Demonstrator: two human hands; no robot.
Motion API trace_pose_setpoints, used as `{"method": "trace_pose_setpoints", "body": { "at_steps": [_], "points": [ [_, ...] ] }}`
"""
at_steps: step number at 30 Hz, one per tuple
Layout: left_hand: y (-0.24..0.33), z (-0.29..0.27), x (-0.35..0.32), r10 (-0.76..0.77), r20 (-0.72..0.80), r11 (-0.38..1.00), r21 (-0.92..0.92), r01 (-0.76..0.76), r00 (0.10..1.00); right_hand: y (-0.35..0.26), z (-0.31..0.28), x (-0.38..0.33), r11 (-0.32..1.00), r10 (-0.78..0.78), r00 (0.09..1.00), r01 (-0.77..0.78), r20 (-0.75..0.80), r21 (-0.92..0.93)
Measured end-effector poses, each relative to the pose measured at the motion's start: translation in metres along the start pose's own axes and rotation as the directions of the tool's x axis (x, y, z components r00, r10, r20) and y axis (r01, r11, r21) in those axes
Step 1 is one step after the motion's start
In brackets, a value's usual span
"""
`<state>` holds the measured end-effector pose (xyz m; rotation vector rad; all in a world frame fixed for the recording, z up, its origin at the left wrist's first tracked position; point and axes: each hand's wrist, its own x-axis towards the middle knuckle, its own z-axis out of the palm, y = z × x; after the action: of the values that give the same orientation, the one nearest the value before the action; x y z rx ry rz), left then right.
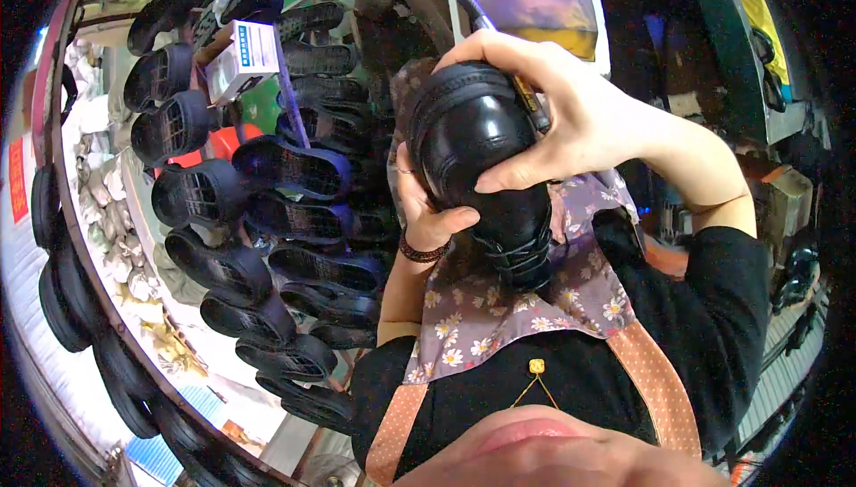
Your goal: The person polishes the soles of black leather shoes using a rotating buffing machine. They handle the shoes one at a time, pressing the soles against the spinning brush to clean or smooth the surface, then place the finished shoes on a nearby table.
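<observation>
Far left of the fingers: rows of black shoe soles (pixel 294 166) laid out tread-up, a small white-and-blue box (pixel 242 57) among them near the top. Left hand (pixel 426 212) grips the black shoe (pixel 486 161) from its left side, thumb curled onto the upper, other fingers hidden behind the shoe; dark bead bracelet (pixel 423 253) on that wrist. The shoe is held up off the lap, toe end upward, laces end downward, clamped between both hands. Right hand (pixel 557 117) wraps over the toe from the right, fingers close together and bent across the top, thumb pressed flat on the front. A thin tool (pixel 495 37) sticks up from under the right fingers. Below the shoe: floral apron (pixel 499 309).
</observation>
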<state>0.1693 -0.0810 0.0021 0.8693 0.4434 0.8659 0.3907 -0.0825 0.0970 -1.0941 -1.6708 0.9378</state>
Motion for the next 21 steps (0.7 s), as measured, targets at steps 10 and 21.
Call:
{"method": "trace_pose_setpoints", "body": {
  "at_steps": [10,21],
  "points": [
    [-0.009,0.000,0.013,0.027,0.164,0.991,0.126,-0.048,0.986,-0.013,-0.005,-0.025,0.999,0.053,0.991,-0.053,-0.120,0.001],
    [-0.063,-0.038,0.011,-0.101,0.356,0.848,-0.458,0.268,0.929,0.027,-0.047,-0.115,0.756,0.651,0.242,-0.121,-0.720,0.643]
  ]
}}
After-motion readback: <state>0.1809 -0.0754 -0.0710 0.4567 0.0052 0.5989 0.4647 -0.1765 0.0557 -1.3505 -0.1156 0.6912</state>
